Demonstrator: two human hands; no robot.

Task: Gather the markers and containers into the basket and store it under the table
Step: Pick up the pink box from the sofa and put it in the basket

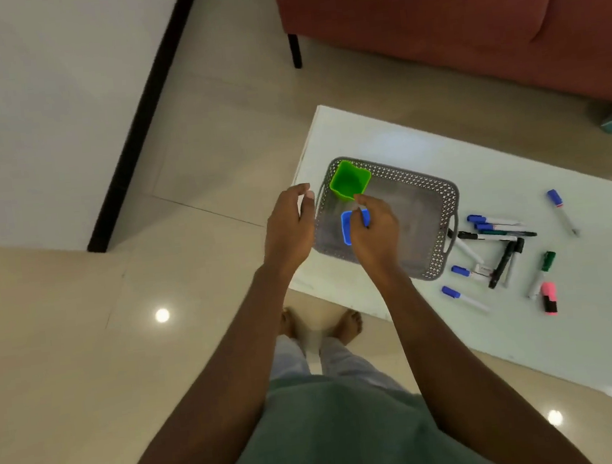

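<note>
Apparently light and stiff, the blue plastic cup (349,227) sits pinched at its rim by the right hand (373,231) over the grey basket (439,196), while the left hand (289,226) beside it hangs loosely curled, holding nothing.

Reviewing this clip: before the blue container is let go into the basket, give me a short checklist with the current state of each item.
1. Blue container gripped by right hand: ok.
2. Blue container over the basket interior: ok.
3. Green container already in the basket's far corner, clear of the drop spot: ok.
4. Left hand free, loosely open beside the basket: ok.
5. Markers gathered: not ok, all lie on the table right of the basket, pink highlighter too.
6. Space under the table: cannot tell.
</note>
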